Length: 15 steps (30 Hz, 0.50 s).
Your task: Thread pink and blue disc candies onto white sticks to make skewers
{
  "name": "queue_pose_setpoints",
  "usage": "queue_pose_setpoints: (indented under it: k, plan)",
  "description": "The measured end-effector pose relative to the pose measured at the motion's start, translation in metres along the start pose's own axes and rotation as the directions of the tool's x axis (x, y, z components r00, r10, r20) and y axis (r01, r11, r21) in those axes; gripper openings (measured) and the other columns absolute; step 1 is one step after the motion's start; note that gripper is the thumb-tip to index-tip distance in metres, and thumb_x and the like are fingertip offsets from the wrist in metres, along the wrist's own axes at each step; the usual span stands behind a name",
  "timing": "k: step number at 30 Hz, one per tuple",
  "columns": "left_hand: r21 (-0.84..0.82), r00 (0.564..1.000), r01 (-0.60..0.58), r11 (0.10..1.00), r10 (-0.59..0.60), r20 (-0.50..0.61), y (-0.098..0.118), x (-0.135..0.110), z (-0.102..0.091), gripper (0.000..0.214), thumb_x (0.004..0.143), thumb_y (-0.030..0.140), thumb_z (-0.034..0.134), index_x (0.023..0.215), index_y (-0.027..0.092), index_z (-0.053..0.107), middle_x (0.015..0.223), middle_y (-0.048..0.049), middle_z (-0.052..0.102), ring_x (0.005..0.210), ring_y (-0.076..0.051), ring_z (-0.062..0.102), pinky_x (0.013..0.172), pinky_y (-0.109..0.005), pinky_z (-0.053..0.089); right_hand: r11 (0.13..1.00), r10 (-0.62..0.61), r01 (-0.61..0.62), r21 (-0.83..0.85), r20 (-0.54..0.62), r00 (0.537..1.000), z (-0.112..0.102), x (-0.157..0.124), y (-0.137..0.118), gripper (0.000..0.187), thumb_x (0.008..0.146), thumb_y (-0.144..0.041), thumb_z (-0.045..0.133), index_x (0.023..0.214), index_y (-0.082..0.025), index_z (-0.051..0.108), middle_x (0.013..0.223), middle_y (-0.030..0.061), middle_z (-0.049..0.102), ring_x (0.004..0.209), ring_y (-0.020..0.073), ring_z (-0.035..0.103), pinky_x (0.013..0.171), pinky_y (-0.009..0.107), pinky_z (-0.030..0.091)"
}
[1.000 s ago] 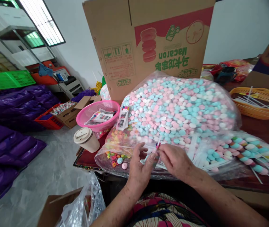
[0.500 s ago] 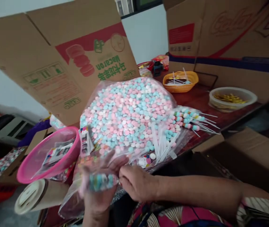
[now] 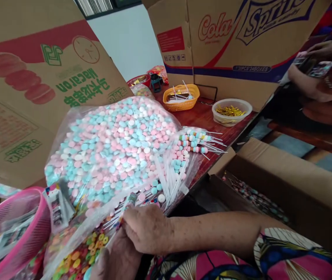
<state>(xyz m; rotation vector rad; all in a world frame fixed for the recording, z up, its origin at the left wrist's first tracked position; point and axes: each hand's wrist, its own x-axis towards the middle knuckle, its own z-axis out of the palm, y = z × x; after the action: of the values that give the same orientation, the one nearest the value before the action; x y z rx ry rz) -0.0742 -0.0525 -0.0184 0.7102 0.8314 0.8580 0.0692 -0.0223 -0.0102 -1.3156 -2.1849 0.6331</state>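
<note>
Right hand point(image 3: 150, 229) knuckles up, forearm point(image 3: 212, 233) nearly level; left hand point(image 3: 122, 254) touching just below, thumb point(image 3: 100, 264) raised beside colourful ring candies point(image 3: 77, 256). Grips hidden; cannot tell whether either clamps anything.

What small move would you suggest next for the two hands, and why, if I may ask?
I would probably ease the right hand back slightly while the left hand steadies the colourful piece: the hands meet closely, the right looks curled around the piece, and only a short part of it shows.
</note>
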Motion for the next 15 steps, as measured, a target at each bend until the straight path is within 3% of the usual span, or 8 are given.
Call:
queue_pose_setpoints:
  k: [3, 5, 7, 9, 11, 13, 15]
  plan:
    - [-0.165, 0.993, -0.11, 0.98, 0.103, -0.05, -0.001, 0.003, 0.015, 0.059, 0.063, 0.063, 0.062, 0.109, 0.028, 0.065, 0.111, -0.0073, 0.066, 0.114, -0.032, 0.053, 0.098, -0.044, 0.043, 0.997, 0.041, -0.039, 0.066, -0.025, 0.999, -0.004, -0.006, 0.007, 0.026, 0.091, -0.03, 0.037, 0.088, -0.015, 0.057, 0.079, 0.0087, 0.068, 0.069, 0.0185, 0.062, 0.056, 0.027, 0.039]
    - [-0.147, 0.996, -0.012, 0.989, -0.002, -0.094, -0.003, 0.01, 0.026, 0.048, 0.067, 0.055, 0.063, 0.1, 0.02, 0.068, 0.101, -0.0096, 0.068, 0.106, -0.03, 0.058, 0.094, -0.043, 0.045, 0.996, 0.035, -0.037, 0.075, 0.034, 0.999, -0.004, -0.015, 0.015, 0.027, 0.091, -0.03, 0.038, 0.086, -0.015, 0.059, 0.08, 0.0089, 0.068, 0.071, 0.0178, 0.062, 0.06, 0.027, 0.04]
    - [-0.054, 0.979, 0.087, 0.995, -0.095, -0.183, -0.008, 0.019, 0.032, 0.029, 0.071, 0.037, 0.065, 0.09, 0.014, 0.068, 0.087, -0.0095, 0.069, 0.094, -0.026, 0.062, 0.089, -0.039, 0.045, 0.997, -0.019, 0.007, 0.075, 0.161, 0.987, -0.004, -0.028, 0.029, 0.024, 0.088, -0.027, 0.042, 0.081, -0.015, 0.061, 0.078, 0.0079, 0.068, 0.069, 0.0173, 0.062, 0.06, 0.026, 0.041]
    - [0.098, 0.954, 0.006, 0.995, 0.024, -0.297, -0.015, 0.027, 0.033, 0.02, 0.074, 0.034, 0.063, 0.078, 0.014, 0.065, 0.075, -0.0063, 0.067, 0.081, -0.022, 0.062, 0.082, -0.034, 0.046, 0.989, -0.046, 0.01, 0.144, 0.246, 0.968, -0.007, -0.041, 0.049, 0.025, 0.088, -0.027, 0.042, 0.076, -0.017, 0.062, 0.07, 0.005, 0.065, 0.064, 0.0162, 0.06, 0.059, 0.026, 0.043]
    - [0.364, 0.923, -0.052, 0.93, 0.184, -0.338, -0.027, 0.032, 0.035, 0.023, 0.079, 0.036, 0.056, 0.068, 0.017, 0.061, 0.064, -0.003, 0.062, 0.068, -0.017, 0.058, 0.074, -0.03, 0.045, 0.944, 0.062, -0.104, 0.314, 0.14, 0.988, -0.009, -0.05, 0.069, 0.033, 0.093, -0.035, 0.036, 0.085, -0.018, 0.063, 0.073, 0.0047, 0.065, 0.069, 0.0166, 0.061, 0.06, 0.026, 0.046]
    - [0.623, 0.954, -0.078, 0.779, 0.239, -0.179, -0.041, 0.036, 0.04, 0.023, 0.08, 0.038, 0.054, 0.068, 0.02, 0.062, 0.056, -0.0011, 0.058, 0.057, -0.016, 0.053, 0.066, -0.029, 0.043, 0.865, 0.118, -0.14, 0.482, 0.075, 0.99, -0.009, -0.059, 0.084, 0.033, 0.09, -0.043, 0.043, 0.107, -0.019, 0.059, 0.09, 0.0068, 0.066, 0.083, 0.0195, 0.062, 0.07, 0.029, 0.051]
    - [0.796, 0.978, -0.185, 0.576, 0.185, 0.093, -0.052, 0.038, 0.043, 0.014, 0.074, 0.037, 0.063, 0.074, 0.023, 0.064, 0.055, -0.0007, 0.057, 0.055, -0.018, 0.052, 0.063, -0.03, 0.042, 0.826, 0.21, -0.181, 0.535, 0.005, 0.978, -0.009, -0.069, 0.093, 0.035, 0.087, -0.047, 0.049, 0.11, -0.021, 0.057, 0.091, 0.0078, 0.066, 0.082, 0.021, 0.063, 0.071, 0.033, 0.052]
